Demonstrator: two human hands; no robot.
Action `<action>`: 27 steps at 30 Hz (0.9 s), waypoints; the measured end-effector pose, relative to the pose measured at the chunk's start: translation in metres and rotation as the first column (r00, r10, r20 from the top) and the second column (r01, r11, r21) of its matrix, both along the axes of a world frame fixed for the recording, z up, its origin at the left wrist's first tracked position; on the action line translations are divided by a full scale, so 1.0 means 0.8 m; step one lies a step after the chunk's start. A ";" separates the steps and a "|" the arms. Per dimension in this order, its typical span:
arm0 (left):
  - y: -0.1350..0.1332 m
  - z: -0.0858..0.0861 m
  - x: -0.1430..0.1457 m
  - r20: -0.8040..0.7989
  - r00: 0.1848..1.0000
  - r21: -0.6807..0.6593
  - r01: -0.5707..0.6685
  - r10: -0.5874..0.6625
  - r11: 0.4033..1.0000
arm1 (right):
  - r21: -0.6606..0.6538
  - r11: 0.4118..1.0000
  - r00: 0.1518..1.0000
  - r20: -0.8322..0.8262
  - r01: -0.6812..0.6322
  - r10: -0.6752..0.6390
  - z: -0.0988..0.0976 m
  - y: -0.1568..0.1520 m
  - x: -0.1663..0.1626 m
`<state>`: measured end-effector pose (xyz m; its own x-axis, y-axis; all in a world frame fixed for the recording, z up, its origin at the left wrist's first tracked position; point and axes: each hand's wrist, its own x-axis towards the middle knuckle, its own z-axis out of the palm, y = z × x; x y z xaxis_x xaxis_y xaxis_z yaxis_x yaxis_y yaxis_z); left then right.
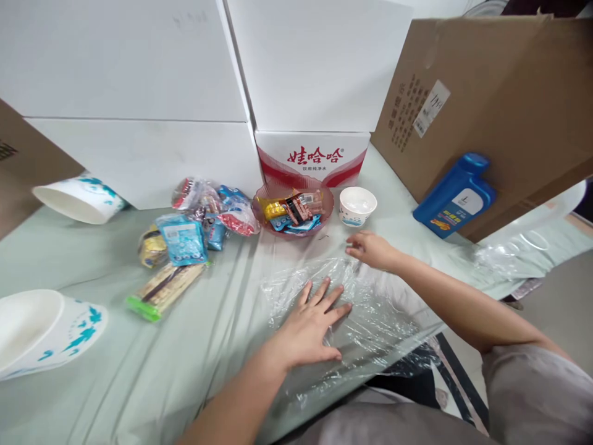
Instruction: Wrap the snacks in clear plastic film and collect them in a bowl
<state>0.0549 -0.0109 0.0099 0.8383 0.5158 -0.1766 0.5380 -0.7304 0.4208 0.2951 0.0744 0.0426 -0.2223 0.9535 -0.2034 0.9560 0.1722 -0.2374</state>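
"While the left hand [309,327] lies flat, what is that under it?"

"Clear plastic film [375,309], thin, crinkled and glossy, spread on the pale green worktop [176,346] and drooping past its near edge."

"And the shapes beyond?"

"A pink see-through bowl [328,201] with a wavy rim, heaped with shiny packets [299,209]; just right of it, a round white paper bowl [356,215] that tapers downward. Farther right, a smooth blue bottle [456,196] stands beside a brown cardboard box [486,111]."

"Where does the film lie against the hands?"

"Directly beneath the left hand, whose fingers fan wide apart. The right hand [371,250] is at the film's far edge, close to the paper bowl."

"Is that one pinching anything?"

"Its fingers are loosely bent, and I cannot tell whether they touch or grip the film."
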 end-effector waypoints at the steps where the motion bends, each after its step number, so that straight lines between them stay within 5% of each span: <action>1: 0.000 0.000 0.000 -0.001 1.000 -0.004 0.001 -0.001 1.000 | -0.055 0.998 0.999 -0.028 -0.018 0.016 0.000 0.003 -0.005; 7: 0.001 0.002 0.000 -0.007 1.000 -0.028 0.020 -0.020 0.999 | -0.349 0.913 0.961 -0.243 -0.211 0.130 0.005 0.014 -0.037; 12: 0.001 0.002 0.000 0.003 0.999 -0.038 0.034 -0.034 0.999 | -0.659 0.644 0.839 -0.542 -0.388 -0.049 0.010 0.033 -0.024; 14: 0.001 0.001 0.000 0.011 0.999 -0.038 0.033 -0.033 0.999 | -0.701 0.581 0.810 -0.575 -0.414 -0.115 0.008 0.042 -0.014; 20: 0.001 0.002 -0.001 0.018 0.999 -0.036 0.040 -0.040 0.999 | -0.758 0.503 0.847 -0.524 -0.415 -0.090 0.003 0.058 0.006; 27: 0.001 0.000 0.000 0.021 0.999 -0.029 0.043 -0.043 0.999 | -0.724 0.548 0.814 -0.568 -0.420 -0.126 0.006 0.047 0.005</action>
<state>0.0547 -0.0103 0.0102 0.8632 0.4739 -0.1741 0.4975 -0.7396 0.4534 0.2988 0.1117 0.0477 -0.6630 0.3821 -0.6437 0.6101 -0.2223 -0.7605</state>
